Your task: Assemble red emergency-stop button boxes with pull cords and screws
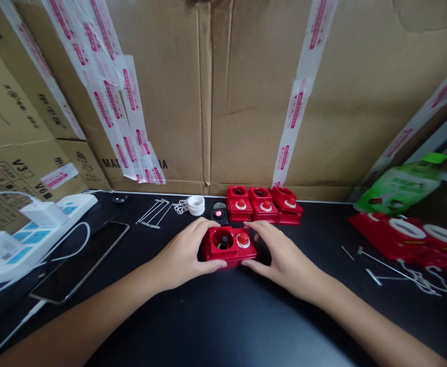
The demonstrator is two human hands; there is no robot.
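Observation:
A red plastic box (229, 246) with a round hole on its left and a red button on its right lies on the black table (216, 316). My left hand (187, 253) grips its left end, fingers curled over the top and thumb along the front. My right hand (275, 252) holds its right end the same way. Just behind, three more red boxes (264, 205) stand in a row against the cardboard wall. A small black part with a red dot (219, 214) lies between them and the held box.
Metal pins (155, 212), small springs (180, 206) and white rings (196, 205) lie at the back left. A phone (81, 261) and a white power strip (32, 232) sit at the left. Red parts (407, 237), long pins (384, 265) and a green pouch (399, 186) are at the right.

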